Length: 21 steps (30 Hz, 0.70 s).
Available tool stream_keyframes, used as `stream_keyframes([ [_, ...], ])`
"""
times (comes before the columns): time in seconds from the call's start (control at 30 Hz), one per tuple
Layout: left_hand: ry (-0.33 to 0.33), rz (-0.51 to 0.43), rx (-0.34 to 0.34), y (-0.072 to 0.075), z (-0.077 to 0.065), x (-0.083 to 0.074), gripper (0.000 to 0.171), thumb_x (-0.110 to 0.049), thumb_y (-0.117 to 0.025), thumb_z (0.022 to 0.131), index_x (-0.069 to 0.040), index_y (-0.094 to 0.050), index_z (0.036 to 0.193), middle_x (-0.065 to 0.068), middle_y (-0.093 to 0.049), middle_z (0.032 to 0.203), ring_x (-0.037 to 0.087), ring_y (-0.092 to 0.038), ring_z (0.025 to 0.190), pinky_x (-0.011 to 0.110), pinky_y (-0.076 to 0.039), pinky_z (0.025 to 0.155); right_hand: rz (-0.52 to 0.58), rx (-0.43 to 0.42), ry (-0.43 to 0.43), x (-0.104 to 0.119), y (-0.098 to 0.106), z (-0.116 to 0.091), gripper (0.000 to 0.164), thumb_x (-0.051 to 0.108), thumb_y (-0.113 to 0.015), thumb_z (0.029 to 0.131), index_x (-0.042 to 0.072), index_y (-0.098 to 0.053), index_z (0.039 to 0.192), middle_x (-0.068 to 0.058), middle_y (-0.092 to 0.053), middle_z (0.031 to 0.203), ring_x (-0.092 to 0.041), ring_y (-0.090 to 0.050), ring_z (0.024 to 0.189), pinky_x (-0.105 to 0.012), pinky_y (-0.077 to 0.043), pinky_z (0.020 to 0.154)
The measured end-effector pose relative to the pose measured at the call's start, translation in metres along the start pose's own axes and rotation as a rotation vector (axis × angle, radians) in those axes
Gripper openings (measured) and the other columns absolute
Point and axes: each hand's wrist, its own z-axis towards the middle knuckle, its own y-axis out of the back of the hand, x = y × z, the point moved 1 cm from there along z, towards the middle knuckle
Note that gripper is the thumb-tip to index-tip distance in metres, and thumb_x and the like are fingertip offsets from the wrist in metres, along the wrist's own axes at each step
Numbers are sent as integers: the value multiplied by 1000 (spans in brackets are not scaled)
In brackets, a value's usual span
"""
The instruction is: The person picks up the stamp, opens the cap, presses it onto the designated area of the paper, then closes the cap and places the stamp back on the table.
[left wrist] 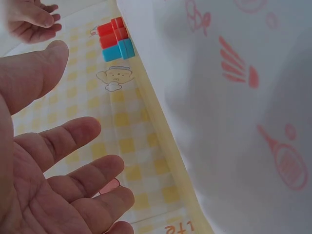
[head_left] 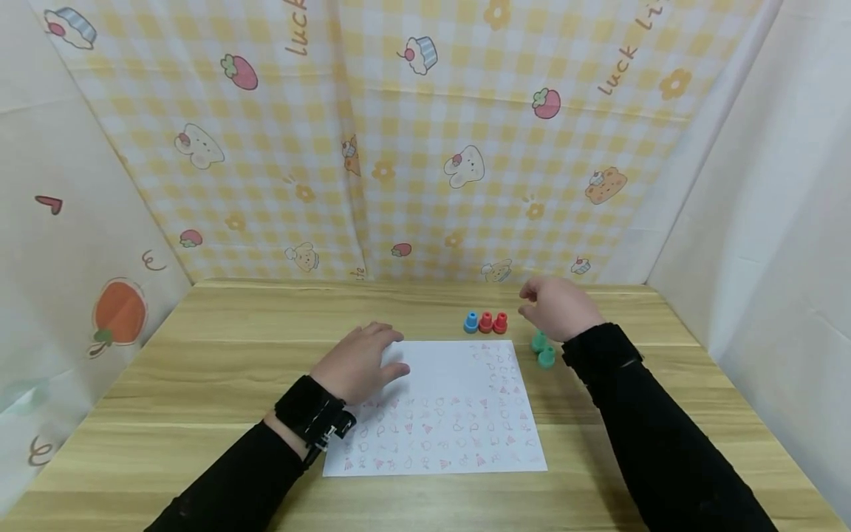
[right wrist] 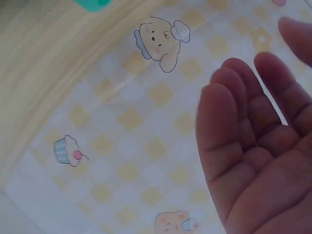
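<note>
My left hand [head_left: 355,366] hovers over the upper left of a white sheet of paper [head_left: 442,369], fingers apart and holding nothing. Small red prints, among them a shuttlecock [left wrist: 239,66] and a racket [left wrist: 291,166] in the left wrist view, cover the sheet's lower part and right side. Beyond the paper's top edge stand a blue stamp [head_left: 470,323] and two red stamps [head_left: 493,323] in a row. To their right my right hand [head_left: 565,307] is raised, its fingers loosely bent around nothing. Below it are green stamps [head_left: 547,357], partly hidden by the hand and wrist.
The wooden table [head_left: 199,384] ends at the back against a yellow checked curtain [head_left: 412,207]. White cloth [head_left: 764,222] hangs at the right, and printed white cloth [head_left: 73,244] at the left. Black bands with cameras [head_left: 326,432] sit on my wrists.
</note>
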Motion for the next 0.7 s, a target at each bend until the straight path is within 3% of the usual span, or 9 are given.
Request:
stream_keyframes([
  [0.17, -3, 11, -10, 0, -1, 0, 58, -42, -71, 100, -8, -60, 146, 17, -52, 157, 36, -44, 151, 55, -27, 130, -70, 59, 36, 5, 0, 17, 34, 15, -67, 101, 2, -69, 132, -23, -70, 134, -41, -65, 126, -56, -52, 107],
  [0.37, 4, 7, -7, -1, -1, 0, 59, -42, -71, 101, -8, -59, 147, 18, -50, 159, 39, -37, 155, 56, -23, 131, -127, 135, 68, 8, -13, 36, 38, 7, -69, 99, 1, -67, 136, -21, -68, 139, -41, -64, 129, -53, -53, 108],
  [0.7, 2, 1, -7, 0, -2, -2, 58, -42, -72, 100, -8, -60, 146, 18, -50, 159, 40, -36, 156, 56, -23, 131, -203, 202, 42, 10, -34, 58, 35, -2, -63, 96, 2, -72, 130, -19, -71, 134, -37, -67, 124, -49, -55, 106],
])
